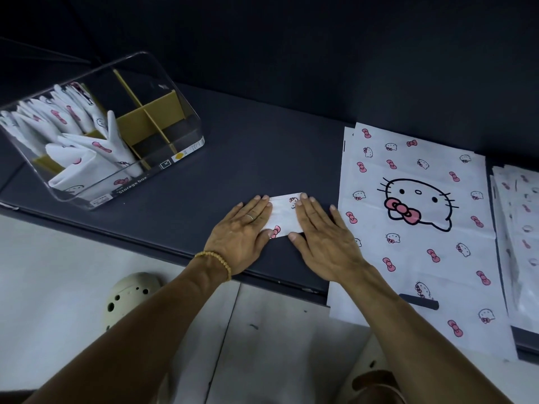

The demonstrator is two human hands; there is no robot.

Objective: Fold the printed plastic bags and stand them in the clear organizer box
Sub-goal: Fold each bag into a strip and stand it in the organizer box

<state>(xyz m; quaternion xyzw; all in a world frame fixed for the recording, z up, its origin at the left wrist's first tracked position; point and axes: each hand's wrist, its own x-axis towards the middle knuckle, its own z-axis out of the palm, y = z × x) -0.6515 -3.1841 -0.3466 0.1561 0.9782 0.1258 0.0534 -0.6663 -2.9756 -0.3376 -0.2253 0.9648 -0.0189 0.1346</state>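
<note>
"Storage box" is printed on the front wall of the clear organizer box [132, 182]; the small stickers beside it are too blurred to be read

Bare dark tabletop [248, 147] is lying open between the clear organizer box [186, 112] far left and flat printed bags [417, 217] blocking the right

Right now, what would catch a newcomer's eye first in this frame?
Both hands, the left hand and right hand, press flat on a small folded bag at the table's centre. To the right lies a big flat bag printed with a cartoon cat; far left, the clear organizer box holds folded bags standing upright.
</note>
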